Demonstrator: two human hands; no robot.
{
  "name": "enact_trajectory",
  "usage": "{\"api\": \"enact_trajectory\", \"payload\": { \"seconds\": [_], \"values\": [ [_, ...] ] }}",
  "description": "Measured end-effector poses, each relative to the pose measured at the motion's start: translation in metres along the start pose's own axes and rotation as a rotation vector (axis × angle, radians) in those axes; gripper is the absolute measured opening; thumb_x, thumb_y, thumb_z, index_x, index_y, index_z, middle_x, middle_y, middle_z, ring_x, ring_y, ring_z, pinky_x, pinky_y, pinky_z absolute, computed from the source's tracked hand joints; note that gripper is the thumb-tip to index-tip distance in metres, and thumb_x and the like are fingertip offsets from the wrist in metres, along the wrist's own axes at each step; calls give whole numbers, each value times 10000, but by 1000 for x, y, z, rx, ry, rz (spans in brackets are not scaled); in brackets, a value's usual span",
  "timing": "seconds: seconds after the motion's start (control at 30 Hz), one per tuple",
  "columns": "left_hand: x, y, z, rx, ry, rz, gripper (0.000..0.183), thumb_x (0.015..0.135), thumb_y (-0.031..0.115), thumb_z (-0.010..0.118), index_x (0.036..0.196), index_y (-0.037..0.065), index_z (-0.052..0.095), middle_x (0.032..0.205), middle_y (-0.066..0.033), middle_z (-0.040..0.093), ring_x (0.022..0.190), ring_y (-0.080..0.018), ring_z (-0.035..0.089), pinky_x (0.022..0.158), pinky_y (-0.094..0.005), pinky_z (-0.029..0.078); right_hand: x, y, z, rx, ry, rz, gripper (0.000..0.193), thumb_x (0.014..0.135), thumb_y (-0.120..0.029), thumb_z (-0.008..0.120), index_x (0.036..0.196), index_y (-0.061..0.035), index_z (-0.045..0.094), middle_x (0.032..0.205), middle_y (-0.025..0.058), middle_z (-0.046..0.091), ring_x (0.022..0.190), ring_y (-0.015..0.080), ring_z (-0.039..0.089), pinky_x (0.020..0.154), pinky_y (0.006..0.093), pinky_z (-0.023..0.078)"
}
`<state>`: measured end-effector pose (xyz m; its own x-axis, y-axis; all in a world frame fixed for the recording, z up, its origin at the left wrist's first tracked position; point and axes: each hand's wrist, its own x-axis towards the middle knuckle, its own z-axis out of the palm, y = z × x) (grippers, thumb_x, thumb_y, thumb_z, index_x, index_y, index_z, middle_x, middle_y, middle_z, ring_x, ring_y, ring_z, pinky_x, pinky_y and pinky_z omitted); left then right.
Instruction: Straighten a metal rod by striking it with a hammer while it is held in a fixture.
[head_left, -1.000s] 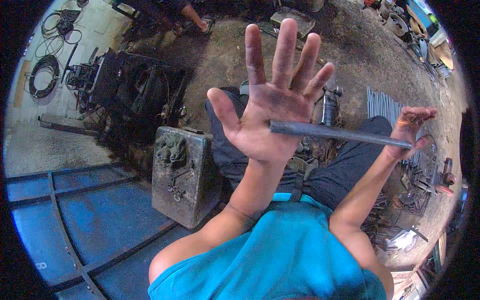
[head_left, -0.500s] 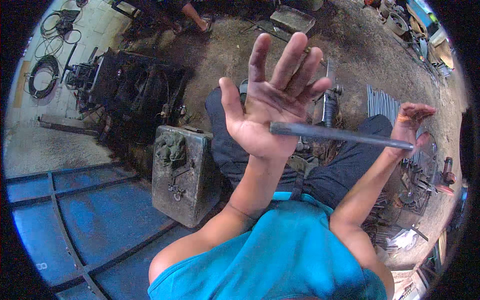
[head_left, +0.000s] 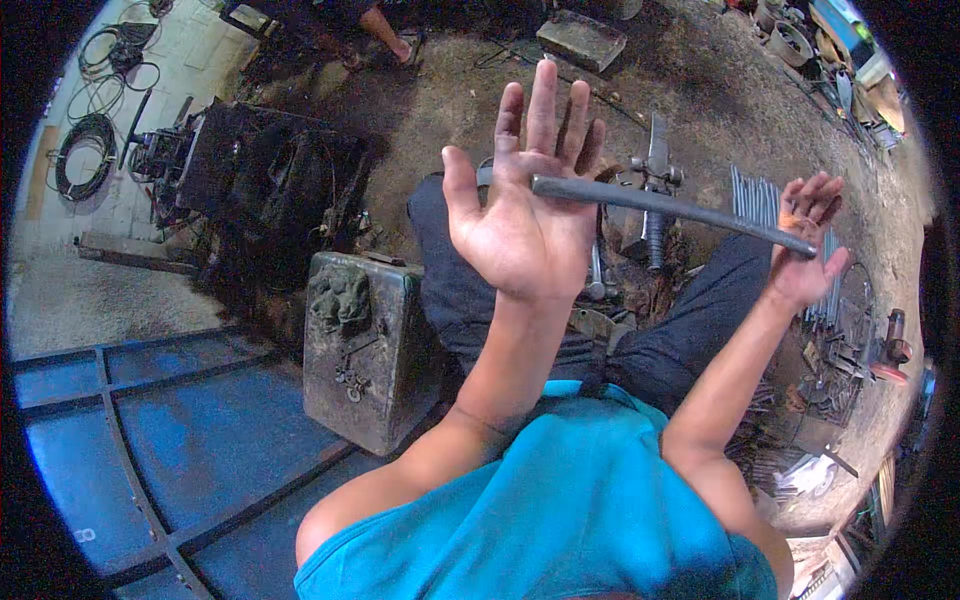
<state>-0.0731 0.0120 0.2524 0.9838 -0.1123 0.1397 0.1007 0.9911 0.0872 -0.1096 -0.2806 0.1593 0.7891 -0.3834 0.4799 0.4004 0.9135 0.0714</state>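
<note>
My left hand [head_left: 515,230] is raised palm up in the middle, its fingers stretched out and darkly smudged. A dark, slightly curved metal rod [head_left: 670,206] spans from its palm, at the base of the fingers, across to my right hand [head_left: 800,275]. That hand is also palm up, fingers apart and a little bent, with the rod's far end against its palm. Neither hand has its fingers wrapped around the rod. Beyond the rod, between my knees, stands a dark metal tool with a ribbed handle [head_left: 656,235]. An open-ended wrench [head_left: 597,275] shows just right of my left wrist.
A worn metal box [head_left: 350,390] bearing a crumpled cloth [head_left: 340,297] and small metal pieces stands left of my leg. Blue framed panels [head_left: 200,430] lie lower left. Thin metal rods [head_left: 755,195] and a grinder [head_left: 893,350] are at right. Another person's leg [head_left: 385,32] shows at the top.
The rod has moved up and away from me, from the heel of my left palm toward the finger bases. My right hand has shifted slightly left and turned its palm more upward.
</note>
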Motion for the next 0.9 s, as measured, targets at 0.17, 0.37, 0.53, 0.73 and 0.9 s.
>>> {"api": "enact_trajectory", "payload": {
  "seconds": [0.17, 0.37, 0.53, 0.73, 0.9],
  "values": [
    [-2, -2, 0, 5, -2, -15, 669, 927, 524, 384, 1336, -4, 413, 1532, -188, 259, 1419, -414, 186, 1140, -592, 142, -5, -7, -10, -42, 101, -56, 809, 932, -631, 168, 1388, 8, 367, 1507, 206, 309, 1403, 406, 249, 1130, 596, 98],
    [-2, -4, 2, -41, 26, -15, 638, 906, 480, 453, 1310, -13, 417, 1506, -224, 285, 1411, -432, 189, 1134, -617, 130, -8, -9, -15, 14, 228, -123, 738, 956, -595, 197, 1410, -24, 305, 1506, 219, 300, 1400, 436, 236, 1109, 640, 96],
    [1, -6, -3, -81, 31, -48, 520, 900, 340, 481, 1248, -45, 442, 1457, -261, 336, 1388, -463, 218, 1133, -629, 142, -8, -10, -2, -11, 235, -188, 719, 958, -580, 203, 1403, -27, 314, 1507, 218, 300, 1402, 437, 232, 1106, 652, 96],
    [23, 6, -50, 221, 365, -7, 332, 819, -56, 319, 1141, -47, 401, 1314, -267, 464, 1269, -452, 439, 1059, -571, 408, -1, 10, 28, -55, 118, -116, 694, 928, -539, 315, 1343, 7, 420, 1505, 201, 318, 1415, 419, 214, 1111, 651, 108],
    [39, 9, -113, 261, 442, -175, 331, 781, -74, 353, 1104, -63, 425, 1247, -269, 506, 1242, -453, 466, 1048, -580, 405, -4, 22, 37, -109, 144, -111, 651, 907, -502, 388, 1287, 21, 464, 1479, 188, 366, 1390, 393, 279, 1101, 615, 178]
  ]
}}
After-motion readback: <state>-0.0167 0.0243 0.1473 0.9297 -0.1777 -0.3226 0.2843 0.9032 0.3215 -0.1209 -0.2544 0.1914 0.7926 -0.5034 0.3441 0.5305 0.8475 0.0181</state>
